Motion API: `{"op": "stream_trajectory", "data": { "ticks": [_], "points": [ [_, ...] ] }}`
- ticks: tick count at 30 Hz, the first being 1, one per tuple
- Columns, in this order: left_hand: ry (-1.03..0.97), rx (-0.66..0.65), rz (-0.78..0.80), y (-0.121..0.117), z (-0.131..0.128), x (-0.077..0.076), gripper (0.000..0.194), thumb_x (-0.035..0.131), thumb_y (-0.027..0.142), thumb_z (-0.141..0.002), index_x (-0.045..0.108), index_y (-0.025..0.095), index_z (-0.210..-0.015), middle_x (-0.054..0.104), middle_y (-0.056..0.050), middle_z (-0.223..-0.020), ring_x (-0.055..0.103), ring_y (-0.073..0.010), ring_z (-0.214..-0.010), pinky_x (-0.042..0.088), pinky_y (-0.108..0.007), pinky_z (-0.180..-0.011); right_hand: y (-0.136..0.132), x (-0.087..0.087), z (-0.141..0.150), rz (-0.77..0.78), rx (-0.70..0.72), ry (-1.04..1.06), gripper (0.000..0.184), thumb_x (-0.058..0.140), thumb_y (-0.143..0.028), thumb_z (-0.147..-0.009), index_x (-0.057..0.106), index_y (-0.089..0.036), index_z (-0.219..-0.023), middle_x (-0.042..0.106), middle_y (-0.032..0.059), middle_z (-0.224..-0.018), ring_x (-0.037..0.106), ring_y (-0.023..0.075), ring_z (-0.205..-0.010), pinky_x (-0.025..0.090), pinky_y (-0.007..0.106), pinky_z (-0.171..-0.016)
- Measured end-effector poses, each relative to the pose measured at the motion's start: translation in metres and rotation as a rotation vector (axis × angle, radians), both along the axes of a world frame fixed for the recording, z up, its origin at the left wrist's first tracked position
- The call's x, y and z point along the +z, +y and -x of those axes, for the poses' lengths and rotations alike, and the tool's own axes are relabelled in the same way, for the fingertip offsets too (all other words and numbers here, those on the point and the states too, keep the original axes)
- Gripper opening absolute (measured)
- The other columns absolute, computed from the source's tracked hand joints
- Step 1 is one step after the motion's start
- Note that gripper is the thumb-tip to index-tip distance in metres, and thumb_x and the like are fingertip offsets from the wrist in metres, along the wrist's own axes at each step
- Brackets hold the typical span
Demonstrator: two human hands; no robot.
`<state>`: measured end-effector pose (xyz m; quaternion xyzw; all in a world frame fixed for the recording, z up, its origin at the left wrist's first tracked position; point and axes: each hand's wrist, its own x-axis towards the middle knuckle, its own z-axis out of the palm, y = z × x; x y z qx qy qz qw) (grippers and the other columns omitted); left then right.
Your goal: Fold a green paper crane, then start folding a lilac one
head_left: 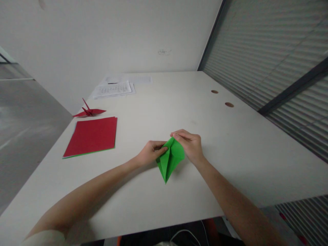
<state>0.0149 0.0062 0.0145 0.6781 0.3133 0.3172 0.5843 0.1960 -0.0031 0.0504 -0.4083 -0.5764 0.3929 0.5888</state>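
A partly folded sheet of green origami paper (pixel 176 154) is held between my two hands above the near part of the table. It has a pointed lower end, and creases run up its middle. My left hand (pixel 151 152) pinches its left edge, thumb on top and the other fingers behind. At the upper tip, my right hand (pixel 189 142) grips the paper between thumb and fingers. Some fingertips are hidden behind the sheet.
A stack of square paper (pixel 93 136), red on top, lies to the left. Behind it sits a folded red paper crane (pixel 89 112). Written sheets (pixel 112 89) lie at the back of the white table (pixel 164 106). Two round holes are near the right edge, beside window blinds (pixel 266 48).
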Motion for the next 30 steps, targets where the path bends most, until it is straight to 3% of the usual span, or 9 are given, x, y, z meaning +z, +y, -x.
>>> {"op": "stream_trajectory", "data": {
  "ticks": [7,11,16,21,26,30],
  "points": [
    [0.055,-0.038,-0.024,0.0,0.001,0.005,0.039,0.065,0.035,-0.084,0.069,0.013,-0.117,0.073,-0.009,-0.108,0.068,-0.0215,-0.09,0.052,-0.032,-0.081,0.001,0.0,-0.001,0.002,-0.06,0.02,0.01,0.072,-0.031,-0.078,0.076,-0.023,-0.072,0.072,0.0022,-0.076,0.064,0.0159,-0.073,0.049,0.03,-0.067],
    [0.132,-0.004,-0.095,0.001,0.003,0.007,0.04,0.065,0.035,-0.084,0.07,0.011,-0.116,0.074,-0.01,-0.103,0.068,-0.0208,-0.083,0.053,-0.031,-0.074,0.002,0.0,-0.001,-0.019,-0.087,0.039,0.011,0.073,-0.032,-0.077,0.076,-0.023,-0.071,0.071,0.0019,-0.076,0.063,0.0153,-0.072,0.048,0.029,-0.065],
    [0.052,-0.021,-0.096,0.0,0.004,0.006,0.037,0.061,0.036,-0.088,0.071,0.013,-0.115,0.073,-0.01,-0.109,0.068,-0.0233,-0.093,0.053,-0.035,-0.085,0.0,0.001,0.0,-0.054,-0.093,0.02,0.014,0.072,-0.035,-0.078,0.075,-0.023,-0.072,0.071,0.0029,-0.076,0.063,0.0166,-0.073,0.049,0.031,-0.066],
    [0.055,0.026,-0.099,0.0,0.004,0.004,0.039,0.065,0.035,-0.085,0.069,0.016,-0.119,0.073,-0.009,-0.109,0.068,-0.024,-0.095,0.054,-0.034,-0.082,-0.003,0.004,0.0,-0.061,-0.058,-0.01,0.017,0.071,-0.039,-0.08,0.074,-0.023,-0.072,0.071,0.0039,-0.077,0.063,0.0182,-0.075,0.05,0.033,-0.067],
    [-0.057,0.127,0.016,0.005,0.002,-0.005,0.043,0.068,0.035,-0.081,0.068,0.014,-0.119,0.07,-0.012,-0.116,0.067,-0.0255,-0.098,0.053,-0.034,-0.083,0.001,0.0,-0.003,-0.013,0.074,-0.009,0.033,0.064,-0.051,-0.083,0.075,-0.025,-0.1,0.072,0.0059,-0.095,0.065,0.0193,-0.088,0.051,0.034,-0.077],
    [-0.167,0.302,0.105,0.014,0.005,-0.007,0.042,0.075,0.038,-0.074,0.072,0.012,-0.107,0.072,-0.012,-0.11,0.068,-0.0261,-0.095,0.052,-0.035,-0.083,0.01,-0.011,-0.008,0.043,0.023,0.038,0.037,0.056,-0.05,-0.089,0.07,-0.026,-0.113,0.071,0.0061,-0.103,0.064,0.0176,-0.092,0.05,0.033,-0.079]
  ]
}}
